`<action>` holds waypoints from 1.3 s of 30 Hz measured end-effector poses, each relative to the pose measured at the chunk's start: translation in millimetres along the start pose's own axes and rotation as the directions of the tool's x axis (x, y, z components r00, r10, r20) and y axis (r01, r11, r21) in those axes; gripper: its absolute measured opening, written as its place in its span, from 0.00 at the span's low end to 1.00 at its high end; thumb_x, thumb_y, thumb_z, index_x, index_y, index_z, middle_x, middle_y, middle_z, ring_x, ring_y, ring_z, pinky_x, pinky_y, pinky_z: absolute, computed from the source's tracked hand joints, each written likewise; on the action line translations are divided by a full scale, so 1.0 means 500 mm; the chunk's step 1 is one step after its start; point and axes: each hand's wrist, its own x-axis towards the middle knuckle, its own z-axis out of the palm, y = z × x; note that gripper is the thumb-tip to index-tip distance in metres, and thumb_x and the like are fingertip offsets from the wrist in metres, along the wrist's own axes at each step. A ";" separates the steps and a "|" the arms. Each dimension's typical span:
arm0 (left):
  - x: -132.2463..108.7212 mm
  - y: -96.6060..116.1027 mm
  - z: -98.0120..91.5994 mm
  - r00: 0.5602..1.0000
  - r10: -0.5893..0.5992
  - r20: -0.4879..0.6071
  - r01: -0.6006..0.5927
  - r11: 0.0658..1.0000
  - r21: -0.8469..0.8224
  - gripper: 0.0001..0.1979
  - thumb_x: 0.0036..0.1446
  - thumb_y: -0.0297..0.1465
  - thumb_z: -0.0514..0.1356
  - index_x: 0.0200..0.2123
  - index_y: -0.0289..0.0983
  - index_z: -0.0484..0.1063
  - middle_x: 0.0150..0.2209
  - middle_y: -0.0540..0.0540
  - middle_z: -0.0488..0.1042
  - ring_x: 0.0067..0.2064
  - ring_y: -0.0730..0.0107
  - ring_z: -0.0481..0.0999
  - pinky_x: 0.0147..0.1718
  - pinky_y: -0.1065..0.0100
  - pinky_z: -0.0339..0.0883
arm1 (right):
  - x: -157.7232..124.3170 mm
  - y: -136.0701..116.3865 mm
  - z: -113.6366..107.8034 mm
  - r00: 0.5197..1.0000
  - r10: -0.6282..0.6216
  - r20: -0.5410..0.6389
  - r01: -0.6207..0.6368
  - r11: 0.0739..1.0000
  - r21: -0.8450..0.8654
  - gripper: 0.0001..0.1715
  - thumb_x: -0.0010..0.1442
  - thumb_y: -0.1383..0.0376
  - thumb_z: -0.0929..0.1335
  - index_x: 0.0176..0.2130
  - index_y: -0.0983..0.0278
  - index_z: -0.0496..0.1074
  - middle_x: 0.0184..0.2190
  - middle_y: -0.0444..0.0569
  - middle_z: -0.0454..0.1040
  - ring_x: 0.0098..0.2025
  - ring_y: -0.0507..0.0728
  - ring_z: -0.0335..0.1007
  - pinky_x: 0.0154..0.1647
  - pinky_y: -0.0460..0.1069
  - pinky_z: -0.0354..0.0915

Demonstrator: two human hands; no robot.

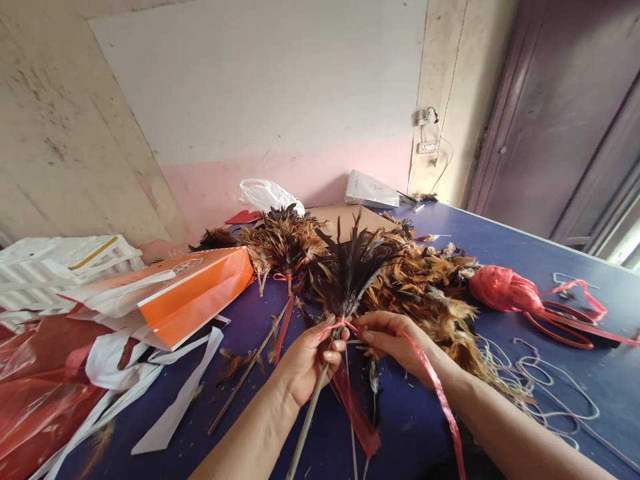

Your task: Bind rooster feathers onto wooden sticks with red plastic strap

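Observation:
Black feathers (347, 277) fan out from the upper end of a thin stick (313, 413). My left hand (313, 360) is wrapped round the stick just under the quills. Pink plastic ribbon (434, 377) passes round the feather bases and across to my right hand (395, 340), whose thumb and fingers pinch it. One length of the ribbon hangs down past my right wrist. Below my hands, a strip of sheer red material (356, 417) dangles beside the stick.
Brown feathers (415, 287) are heaped behind my right hand. A tied feather bundle (285, 247) lies farther back. The pink ribbon roll (505, 288) and tangled string (545, 380) are at right; an orange paper bag (200, 297) and white strips (180, 393) at left. A loose stick (247, 367) lies nearby.

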 end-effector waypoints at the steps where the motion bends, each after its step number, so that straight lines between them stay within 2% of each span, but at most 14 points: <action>1: -0.002 0.005 0.001 1.000 0.015 0.004 -0.015 0.999 -0.031 0.09 0.58 0.24 0.53 0.30 0.26 0.72 0.27 0.42 0.70 0.23 0.83 0.66 0.14 0.86 0.59 | -0.001 -0.005 -0.004 1.000 0.003 -0.014 -0.002 1.000 0.026 0.22 0.47 0.55 0.70 0.39 0.67 0.73 0.23 0.44 0.69 0.23 0.48 0.60 0.26 0.44 0.59; 4: -0.008 0.024 0.000 0.996 0.086 0.017 -0.084 0.992 -0.091 0.09 0.59 0.22 0.51 0.33 0.25 0.71 0.30 0.40 0.69 0.26 0.82 0.67 0.17 0.86 0.61 | -0.004 -0.017 -0.021 1.000 -0.012 -0.015 0.013 0.996 0.084 0.20 0.49 0.57 0.70 0.38 0.68 0.72 0.26 0.46 0.71 0.26 0.49 0.63 0.30 0.45 0.61; 7: -0.009 0.045 -0.004 0.987 0.154 0.045 -0.151 0.986 -0.072 0.09 0.59 0.23 0.52 0.37 0.25 0.71 0.30 0.42 0.67 0.26 0.82 0.67 0.16 0.86 0.61 | -0.005 -0.019 -0.032 0.999 -0.039 0.010 0.038 0.996 0.083 0.19 0.50 0.58 0.69 0.39 0.67 0.72 0.31 0.49 0.73 0.28 0.49 0.65 0.32 0.46 0.62; 10: -0.007 0.059 -0.008 0.981 0.187 0.056 -0.186 0.982 -0.034 0.15 0.60 0.32 0.52 0.37 0.25 0.71 0.28 0.44 0.66 0.24 0.81 0.65 0.12 0.85 0.57 | -0.005 -0.015 -0.034 0.996 -0.065 0.058 0.069 0.995 -0.071 0.17 0.52 0.59 0.69 0.39 0.67 0.72 0.33 0.49 0.73 0.30 0.50 0.65 0.34 0.46 0.62; 13: -0.002 0.062 -0.011 0.967 0.255 -0.001 -0.255 0.966 0.035 0.19 0.58 0.38 0.53 0.34 0.24 0.72 0.26 0.46 0.65 0.20 0.84 0.62 0.09 0.85 0.52 | -0.007 -0.014 -0.035 0.986 -0.119 0.118 0.150 0.941 -0.305 0.14 0.55 0.61 0.66 0.40 0.66 0.73 0.35 0.48 0.74 0.33 0.51 0.66 0.36 0.46 0.62; 16: 0.003 0.057 -0.014 0.941 0.332 -0.066 -0.319 0.934 0.161 0.11 0.54 0.30 0.59 0.33 0.24 0.73 0.24 0.49 0.63 0.19 0.87 0.59 0.09 0.86 0.48 | -0.011 -0.022 -0.045 0.979 -0.142 0.146 0.195 0.860 -0.471 0.14 0.56 0.64 0.63 0.39 0.65 0.74 0.34 0.47 0.74 0.34 0.53 0.68 0.35 0.46 0.63; 18: 0.005 0.053 -0.015 0.925 0.369 -0.086 -0.339 0.908 0.247 0.07 0.50 0.25 0.62 0.33 0.25 0.74 0.24 0.50 0.64 0.19 0.88 0.60 0.10 0.86 0.48 | -0.013 -0.029 -0.059 0.976 -0.114 0.187 0.198 0.826 -0.527 0.14 0.55 0.65 0.63 0.39 0.64 0.75 0.34 0.47 0.75 0.34 0.54 0.69 0.36 0.46 0.64; 22: 0.002 0.048 -0.014 0.905 0.418 -0.075 -0.356 0.843 0.404 0.09 0.46 0.26 0.65 0.33 0.27 0.75 0.25 0.47 0.69 0.19 0.85 0.64 0.11 0.84 0.50 | -0.012 -0.043 -0.101 0.949 0.008 0.314 0.179 0.808 -0.561 0.14 0.55 0.62 0.65 0.40 0.63 0.75 0.38 0.47 0.76 0.40 0.57 0.71 0.44 0.48 0.65; 25: 0.001 0.048 -0.013 0.911 0.408 -0.059 -0.344 0.832 0.435 0.10 0.45 0.28 0.66 0.32 0.28 0.75 0.24 0.46 0.70 0.19 0.84 0.64 0.11 0.84 0.50 | -0.013 -0.050 -0.136 0.950 0.024 0.311 0.134 0.869 -0.476 0.17 0.53 0.59 0.67 0.41 0.64 0.74 0.40 0.50 0.75 0.43 0.58 0.70 0.47 0.50 0.64; 29: 0.004 0.063 -0.021 0.883 0.456 -0.108 -0.406 0.860 0.309 0.07 0.49 0.26 0.63 0.32 0.27 0.74 0.21 0.50 0.65 0.17 0.87 0.59 0.09 0.84 0.47 | -0.019 -0.047 -0.170 0.978 -0.053 0.202 0.072 0.994 -0.086 0.16 0.51 0.61 0.70 0.41 0.64 0.73 0.41 0.53 0.74 0.41 0.57 0.71 0.42 0.50 0.66; 31: 0.004 0.076 -0.026 0.870 0.474 -0.136 -0.435 0.868 0.239 0.07 0.53 0.25 0.59 0.33 0.26 0.73 0.21 0.50 0.64 0.17 0.86 0.58 0.09 0.84 0.47 | -0.020 -0.042 -0.181 0.984 -0.073 0.160 0.063 0.996 0.069 0.14 0.50 0.63 0.70 0.40 0.63 0.73 0.41 0.52 0.74 0.39 0.56 0.72 0.40 0.49 0.66; 34: 0.002 0.095 -0.032 0.878 0.455 -0.151 -0.436 0.889 0.140 0.08 0.57 0.24 0.53 0.34 0.25 0.71 0.22 0.50 0.63 0.17 0.85 0.59 0.09 0.83 0.48 | -0.019 -0.040 -0.193 0.990 -0.098 0.103 0.075 0.974 0.212 0.15 0.47 0.67 0.71 0.39 0.61 0.74 0.39 0.49 0.74 0.36 0.54 0.71 0.38 0.49 0.66; 37: 0.003 0.100 -0.037 0.897 0.421 -0.133 -0.413 0.907 0.088 0.09 0.58 0.23 0.51 0.34 0.25 0.70 0.22 0.49 0.63 0.18 0.84 0.61 0.10 0.83 0.51 | -0.016 -0.043 -0.203 0.987 -0.149 -0.050 0.157 0.917 0.366 0.16 0.45 0.66 0.70 0.38 0.57 0.73 0.36 0.45 0.74 0.32 0.52 0.69 0.33 0.47 0.66; 39: 0.007 0.098 -0.041 0.913 0.393 -0.107 -0.386 0.919 0.080 0.09 0.58 0.22 0.51 0.35 0.25 0.69 0.23 0.48 0.64 0.19 0.83 0.62 0.11 0.83 0.52 | -0.012 -0.042 -0.208 0.977 -0.141 -0.163 0.197 0.892 0.408 0.14 0.46 0.63 0.70 0.37 0.57 0.73 0.33 0.44 0.73 0.24 0.48 0.64 0.25 0.44 0.63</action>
